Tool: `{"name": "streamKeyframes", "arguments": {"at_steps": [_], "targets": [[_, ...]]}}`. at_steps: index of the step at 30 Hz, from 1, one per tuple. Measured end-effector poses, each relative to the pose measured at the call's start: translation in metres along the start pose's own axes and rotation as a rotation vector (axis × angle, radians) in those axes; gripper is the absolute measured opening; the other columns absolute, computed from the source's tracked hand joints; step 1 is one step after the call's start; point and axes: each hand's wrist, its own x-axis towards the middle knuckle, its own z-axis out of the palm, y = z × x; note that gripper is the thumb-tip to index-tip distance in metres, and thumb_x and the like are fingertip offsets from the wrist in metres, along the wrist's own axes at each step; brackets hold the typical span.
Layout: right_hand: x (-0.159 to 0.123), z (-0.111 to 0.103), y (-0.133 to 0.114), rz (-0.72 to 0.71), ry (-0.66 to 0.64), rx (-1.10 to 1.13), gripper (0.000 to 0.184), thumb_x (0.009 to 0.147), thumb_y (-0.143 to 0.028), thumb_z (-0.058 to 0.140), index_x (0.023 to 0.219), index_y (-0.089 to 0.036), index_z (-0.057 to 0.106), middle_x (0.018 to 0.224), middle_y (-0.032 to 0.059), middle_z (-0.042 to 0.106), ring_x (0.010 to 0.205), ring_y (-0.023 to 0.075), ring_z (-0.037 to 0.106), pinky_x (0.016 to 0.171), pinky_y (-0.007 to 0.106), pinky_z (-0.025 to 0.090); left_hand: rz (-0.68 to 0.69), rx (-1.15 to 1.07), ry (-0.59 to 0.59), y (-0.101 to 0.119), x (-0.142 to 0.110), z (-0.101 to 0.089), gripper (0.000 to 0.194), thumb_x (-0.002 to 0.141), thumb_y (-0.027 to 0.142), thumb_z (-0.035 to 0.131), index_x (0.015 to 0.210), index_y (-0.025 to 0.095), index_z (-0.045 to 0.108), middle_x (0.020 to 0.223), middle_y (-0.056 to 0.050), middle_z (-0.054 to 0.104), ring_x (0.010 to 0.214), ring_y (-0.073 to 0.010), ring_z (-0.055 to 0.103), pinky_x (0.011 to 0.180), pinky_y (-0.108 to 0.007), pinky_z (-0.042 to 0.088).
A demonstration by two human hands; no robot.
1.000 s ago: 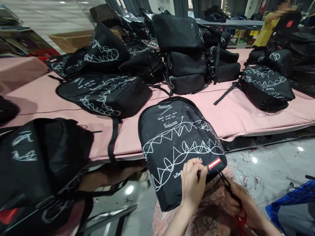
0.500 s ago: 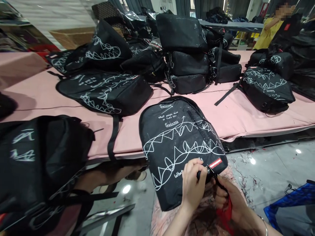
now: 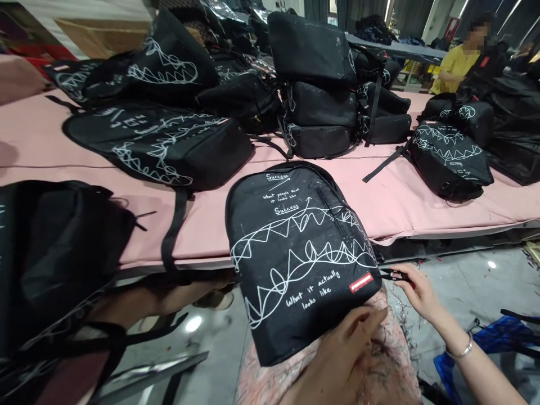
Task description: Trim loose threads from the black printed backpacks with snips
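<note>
A black backpack with white scribbled lines, lettering and a red label lies tilted in front of me. Its top rests on the pink table edge and its lower part on a patterned pinkish surface. My left hand is by the bag's lower right edge, fingers stretched out and holding nothing that I can see; whether it touches the fabric is unclear. Just off the bag's lower right corner, my right hand grips small black thread snips, their pointed tips towards the bag.
More black backpacks lie on the pink table, including a stack, one at the left and one at the right. A person in yellow stands behind. Another bag hangs over the near left edge. Thread scraps litter the floor.
My hands have moved apart: the right went outward and up with the snips, the left dropped away from the lettering. The dark item and red strip at my hands are out of sight.
</note>
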Motion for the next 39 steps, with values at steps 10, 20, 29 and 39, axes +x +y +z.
{"name": "streamKeyframes", "arguments": {"at_steps": [10, 20, 29, 39], "targets": [[0.041, -0.008, 0.002, -0.302, -0.199, -0.052, 0.029, 0.089, -0.017, 0.047, 0.117, -0.021, 0.052, 0.100, 0.0086, 0.056, 0.094, 0.0184, 0.052, 0.078, 0.034, 0.044, -0.172, 0.005, -0.103, 0.000, 0.003, 0.007, 0.030, 0.082, 0.020, 0.050, 0.110, 0.024, 0.059, 0.109, -0.003, 0.060, 0.099, -0.0179, 0.054, 0.087, -0.029, 0.042], [0.037, -0.014, 0.002, -0.303, -0.206, -0.093, 0.028, 0.089, -0.016, 0.047, 0.116, -0.020, 0.052, 0.099, 0.0089, 0.056, 0.093, 0.0183, 0.051, 0.078, 0.035, 0.043, -0.221, 0.041, -0.119, 0.000, 0.003, 0.006, 0.027, 0.083, 0.021, 0.049, 0.107, 0.026, 0.059, 0.109, 0.000, 0.059, 0.100, -0.0193, 0.054, 0.088, -0.032, 0.041], [0.053, -0.017, -0.007, -0.337, -0.323, -0.106, 0.026, 0.090, -0.018, 0.044, 0.114, -0.020, 0.052, 0.097, 0.0088, 0.056, 0.092, 0.0188, 0.051, 0.077, 0.035, 0.043, -0.216, 0.031, -0.104, 0.001, 0.005, 0.005, 0.025, 0.083, 0.018, 0.050, 0.105, 0.025, 0.059, 0.107, 0.001, 0.060, 0.098, -0.0172, 0.055, 0.084, -0.029, 0.041], [0.060, -0.007, -0.033, -0.422, -0.369, -0.212, 0.033, 0.090, -0.010, 0.034, 0.116, -0.020, 0.052, 0.099, 0.0092, 0.056, 0.089, 0.0175, 0.051, 0.074, 0.033, 0.042, -0.158, 0.058, -0.059, 0.000, 0.003, 0.008, 0.021, 0.084, 0.021, 0.052, 0.103, 0.021, 0.060, 0.103, -0.001, 0.062, 0.094, -0.0169, 0.056, 0.082, -0.027, 0.042]]}}
